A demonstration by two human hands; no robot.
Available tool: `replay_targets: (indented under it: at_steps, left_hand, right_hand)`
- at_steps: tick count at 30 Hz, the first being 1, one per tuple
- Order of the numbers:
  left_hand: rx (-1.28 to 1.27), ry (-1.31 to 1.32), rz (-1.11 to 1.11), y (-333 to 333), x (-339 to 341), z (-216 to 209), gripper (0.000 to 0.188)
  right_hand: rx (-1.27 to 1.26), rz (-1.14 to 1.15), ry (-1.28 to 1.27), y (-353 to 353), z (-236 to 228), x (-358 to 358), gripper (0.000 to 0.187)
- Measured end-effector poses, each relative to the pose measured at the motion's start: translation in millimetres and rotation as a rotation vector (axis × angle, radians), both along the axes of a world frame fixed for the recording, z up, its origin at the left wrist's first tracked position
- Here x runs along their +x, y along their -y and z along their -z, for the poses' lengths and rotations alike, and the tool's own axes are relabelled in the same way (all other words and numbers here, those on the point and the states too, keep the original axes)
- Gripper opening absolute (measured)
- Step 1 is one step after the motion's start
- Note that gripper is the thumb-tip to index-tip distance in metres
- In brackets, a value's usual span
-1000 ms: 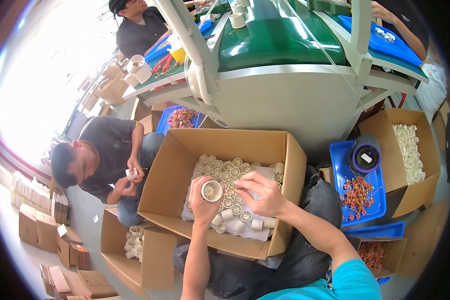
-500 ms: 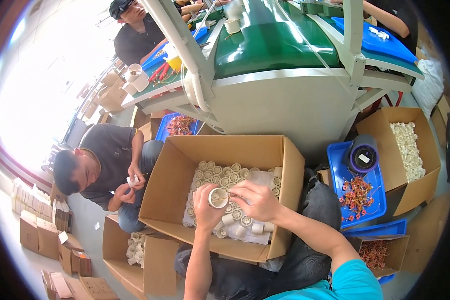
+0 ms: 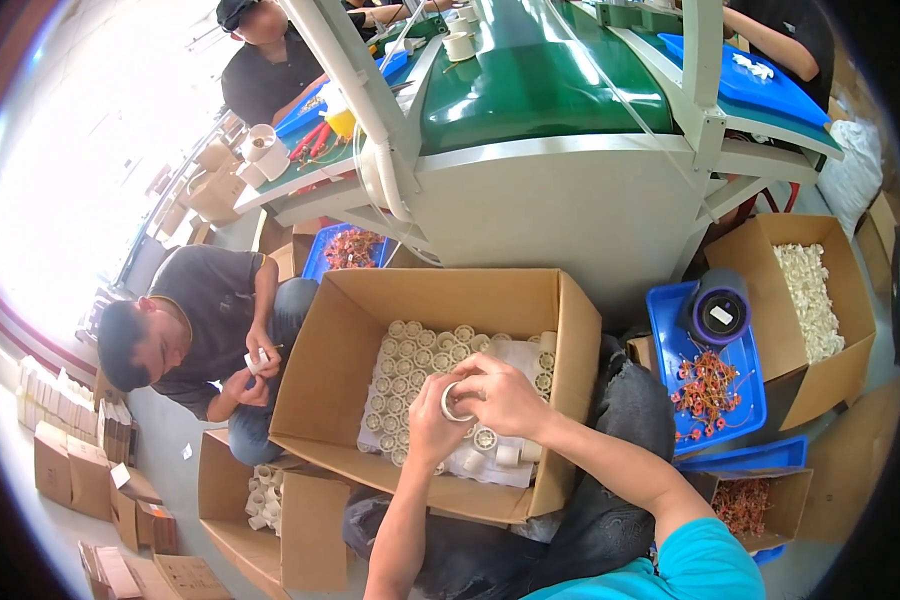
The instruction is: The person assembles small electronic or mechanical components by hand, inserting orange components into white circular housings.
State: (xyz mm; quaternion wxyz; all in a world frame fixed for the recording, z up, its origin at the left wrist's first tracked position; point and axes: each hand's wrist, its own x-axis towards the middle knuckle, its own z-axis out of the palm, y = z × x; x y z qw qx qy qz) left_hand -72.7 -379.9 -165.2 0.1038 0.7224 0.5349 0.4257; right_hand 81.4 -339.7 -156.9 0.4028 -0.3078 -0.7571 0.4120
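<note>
Over the large cardboard box [image 3: 370, 290], my left hand [image 3: 432, 418] is closed round a white, round, hollow plastic housing [image 3: 452, 404]. The fingers of my right hand [image 3: 505, 396] press at its open mouth and partly hide it, so what they pinch inside cannot be made out. Below, many similar white housings [image 3: 400, 375] stand in rows on a white sheet in the box. A few loose ones [image 3: 507, 456] lie on their sides near my right wrist.
On my right are a blue tray [image 3: 760, 395] of red-and-yellow wired parts [image 3: 708, 390], a dark round container [image 3: 720, 312] and a box of white pieces [image 3: 810, 300]. A co-worker [image 3: 205, 320] crouches left, holding a white piece. Ahead stands a green conveyor [image 3: 540, 90].
Both hands have moved slightly right. My right fingers have come from beside the housing, where they held a thin wire, onto its mouth; the housing has turned.
</note>
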Motion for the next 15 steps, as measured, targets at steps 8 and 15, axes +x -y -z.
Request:
replay_targets:
  at_steps: [8, 15]
  left_hand:
    - [-0.018, 0.043, 0.013, -2.6, 2.9, -1.4, 0.044]
    - [0.013, -0.025, -0.003, 0.5, -0.8, 2.1, 0.052]
  right_hand:
    - [0.009, 0.073, -0.074, 2.4, 4.7, -2.5, 0.018]
    - [-0.058, 0.031, -0.106, 1.6, 5.5, -3.1, 0.020]
